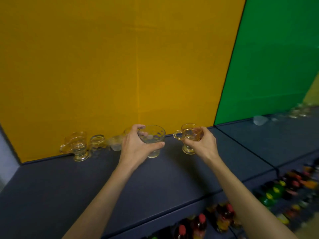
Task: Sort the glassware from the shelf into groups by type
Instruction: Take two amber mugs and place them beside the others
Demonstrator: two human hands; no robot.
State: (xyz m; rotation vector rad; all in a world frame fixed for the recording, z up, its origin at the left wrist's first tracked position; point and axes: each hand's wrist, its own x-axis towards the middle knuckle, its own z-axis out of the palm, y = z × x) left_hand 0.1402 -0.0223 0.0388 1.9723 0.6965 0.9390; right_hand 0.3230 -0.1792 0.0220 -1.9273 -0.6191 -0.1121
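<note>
My left hand [136, 145] grips a clear dimpled tumbler [152, 138] around its body, just above the dark blue shelf top [69, 183]. My right hand [202, 144] holds a small footed glass cup with a handle [188, 135], the handle pointing left. Against the yellow back panel to the left stand a footed handled cup [77, 145], a short clear glass [97, 141] and a small frosted cup [115, 144]. Another glass is partly hidden behind my left hand.
Far right, along the green panel [269, 66], sit a frosted cup [259, 120] and several blurred glasses [300, 111]. Below the shelf's front edge, bottles with red and yellow caps [224, 219] fill a lower level. A seam [245, 146] divides the shelf top.
</note>
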